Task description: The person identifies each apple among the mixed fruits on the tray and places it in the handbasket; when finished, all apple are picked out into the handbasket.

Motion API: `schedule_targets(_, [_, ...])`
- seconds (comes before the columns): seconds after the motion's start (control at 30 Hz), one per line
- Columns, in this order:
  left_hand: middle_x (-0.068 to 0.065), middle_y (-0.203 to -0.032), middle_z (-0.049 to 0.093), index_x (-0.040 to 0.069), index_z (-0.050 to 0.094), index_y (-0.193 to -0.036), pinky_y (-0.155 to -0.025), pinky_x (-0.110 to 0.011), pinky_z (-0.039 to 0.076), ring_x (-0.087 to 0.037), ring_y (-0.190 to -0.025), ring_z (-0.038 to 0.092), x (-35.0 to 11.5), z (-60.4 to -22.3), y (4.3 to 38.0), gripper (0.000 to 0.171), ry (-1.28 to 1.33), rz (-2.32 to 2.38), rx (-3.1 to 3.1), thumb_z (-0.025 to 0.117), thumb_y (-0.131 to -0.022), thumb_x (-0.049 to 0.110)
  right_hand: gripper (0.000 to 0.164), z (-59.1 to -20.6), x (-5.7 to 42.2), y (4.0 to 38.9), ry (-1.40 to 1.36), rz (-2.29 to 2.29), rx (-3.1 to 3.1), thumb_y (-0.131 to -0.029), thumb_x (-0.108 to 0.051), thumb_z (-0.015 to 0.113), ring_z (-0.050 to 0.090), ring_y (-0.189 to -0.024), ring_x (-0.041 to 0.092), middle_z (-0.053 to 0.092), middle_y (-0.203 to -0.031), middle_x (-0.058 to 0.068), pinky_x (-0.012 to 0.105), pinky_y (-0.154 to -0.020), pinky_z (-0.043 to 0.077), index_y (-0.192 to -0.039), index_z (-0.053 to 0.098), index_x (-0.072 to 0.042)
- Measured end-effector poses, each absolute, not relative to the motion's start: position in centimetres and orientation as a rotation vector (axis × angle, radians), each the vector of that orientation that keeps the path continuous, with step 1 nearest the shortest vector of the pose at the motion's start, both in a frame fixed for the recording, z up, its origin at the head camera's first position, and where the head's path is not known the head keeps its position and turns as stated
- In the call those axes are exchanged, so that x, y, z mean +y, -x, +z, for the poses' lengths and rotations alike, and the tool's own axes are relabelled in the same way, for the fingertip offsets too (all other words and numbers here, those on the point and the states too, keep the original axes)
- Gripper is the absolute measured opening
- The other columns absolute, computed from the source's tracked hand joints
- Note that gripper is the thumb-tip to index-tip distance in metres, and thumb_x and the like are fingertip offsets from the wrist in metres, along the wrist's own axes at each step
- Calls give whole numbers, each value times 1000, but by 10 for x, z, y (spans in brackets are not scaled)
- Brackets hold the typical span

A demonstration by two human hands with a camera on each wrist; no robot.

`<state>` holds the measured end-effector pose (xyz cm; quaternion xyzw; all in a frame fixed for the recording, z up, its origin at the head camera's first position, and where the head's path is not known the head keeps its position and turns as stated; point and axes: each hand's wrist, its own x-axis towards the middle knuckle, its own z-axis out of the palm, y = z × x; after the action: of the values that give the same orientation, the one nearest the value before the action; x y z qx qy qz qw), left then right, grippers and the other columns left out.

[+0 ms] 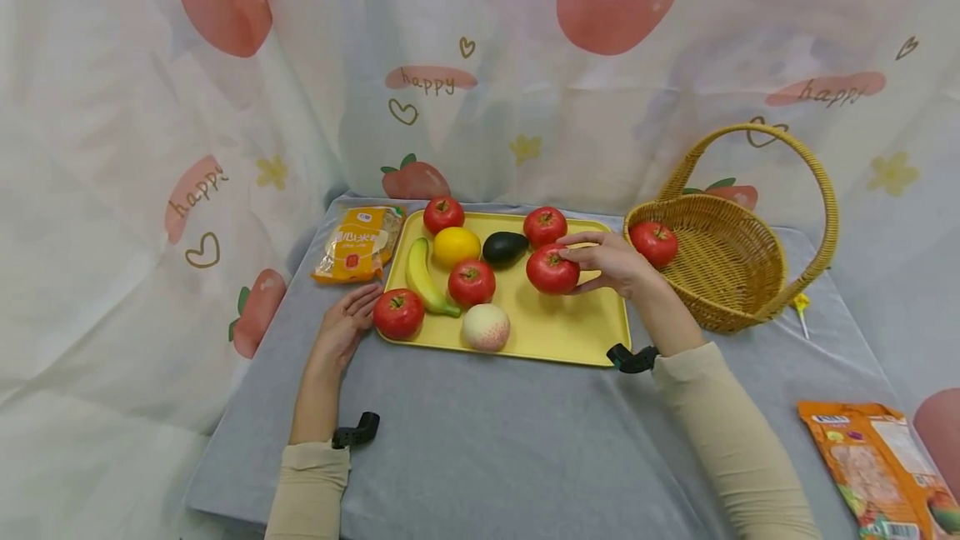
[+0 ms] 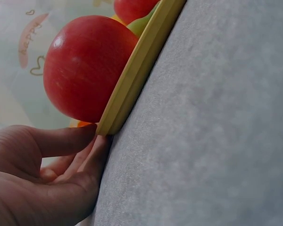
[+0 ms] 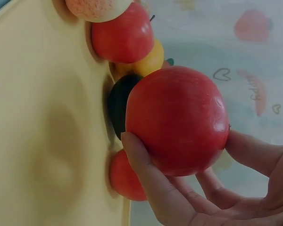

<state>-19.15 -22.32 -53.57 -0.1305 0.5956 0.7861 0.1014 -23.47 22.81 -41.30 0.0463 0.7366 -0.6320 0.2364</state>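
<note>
A red apple (image 1: 550, 272) was held by the right hand (image 1: 611, 263) between thumb and spread fingers, clear of the right half of the yellow tray (image 1: 573, 340). The basket (image 1: 701, 302) was placed to the right of that hand, much nearer to it than to the left one. No long axis was offered by the round fruit. Between it and the basket's hollow, the tray's right rim and the basket's left wall were interposed; the handle (image 1: 827, 215) was arched above, and a second apple (image 1: 654, 244) was lodged inside at the left.

The tray's near left corner was pinched by the left hand (image 1: 348, 327), with a corner apple (image 1: 399, 315) just beside it. Behind the held fruit a far apple (image 1: 545, 226) was set, with an avocado (image 1: 504, 249) to its left. Farther left, a banana (image 1: 424, 277), a lemon (image 1: 456, 247) and a peach (image 1: 486, 328) were spread. The bench (image 1: 487, 440) was covered in grey cloth.
</note>
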Motion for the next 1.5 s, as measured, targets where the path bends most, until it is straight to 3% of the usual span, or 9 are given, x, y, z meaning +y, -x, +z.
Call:
schedule_targets(0.67, [-17, -159, 47, 2, 44, -156, -92, -17, 51, -19, -139, 52, -221, -535, 190, 75, 381, 2340, 1760, 41, -87, -28, 59, -381, 274, 245, -168, -1734, 2003, -104, -20, 64, 62, -112, 25, 44, -145, 14, 60, -96, 52, -154, 43, 2])
schedule_targets(1.13, [-14, -157, 50, 4, 46, -155, -95, -18, 52, -17, -137, 54, -220, -533, 190, 73, 430, 2333, 1768, 43, -89, -27, 65, -362, 315, 259, -246, -1792, 1876, -107, -19, 59, 52, -127, 32, 35, -155, 14, 62, -106, 44, -161, 28, -4])
schedule_targets(1.5, [-15, -158, 49, 4, 45, -156, -90, -17, 52, -17, -136, 55, -222, -533, 191, 73, 418, 2326, 1754, 42, -89, -27, 62, -355, 350, 272, -250, -1753, 1905, -108, -24, 57, 60, -116, 21, 59, -123, 0, 60, -109, 42, -161, 30, -6])
